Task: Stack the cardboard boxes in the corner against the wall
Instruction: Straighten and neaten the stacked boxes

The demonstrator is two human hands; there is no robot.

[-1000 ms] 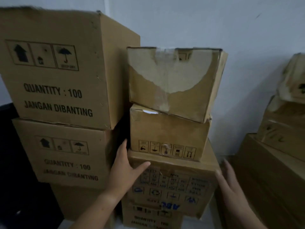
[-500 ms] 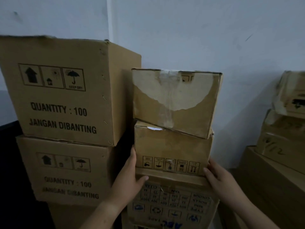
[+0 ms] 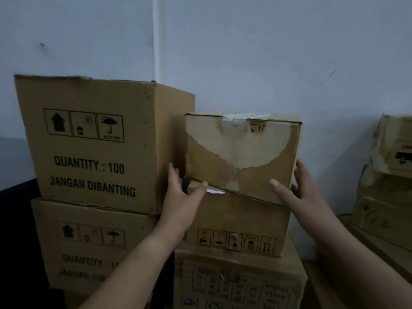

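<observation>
A small cardboard box with a torn, pale front (image 3: pixel 240 152) sits tilted on top of the middle stack, its left side raised. Under it is a box with handling symbols (image 3: pixel 234 217), and below that a box printed with an upside-down table (image 3: pixel 240 284). My left hand (image 3: pixel 180 204) grips the torn box's lower left corner, fingers along its side and thumb under the front edge. On its right side, my right hand (image 3: pixel 298 195) has its thumb on the front face. Two large boxes marked "QUANTITY : 100" (image 3: pixel 89 141) (image 3: pixel 89 241) stand stacked in the wall corner at left.
The white walls meet in a corner (image 3: pixel 159 52) behind the stacks. More worn boxes (image 3: pixel 390 175) are piled at the right on a low cardboard layer (image 3: pixel 367 246). A dark object (image 3: pixel 15 219) stands at the far left.
Both hands have risen from the lower boxes of the middle stack to the torn top box and taken hold of its sides. The view has tilted upward.
</observation>
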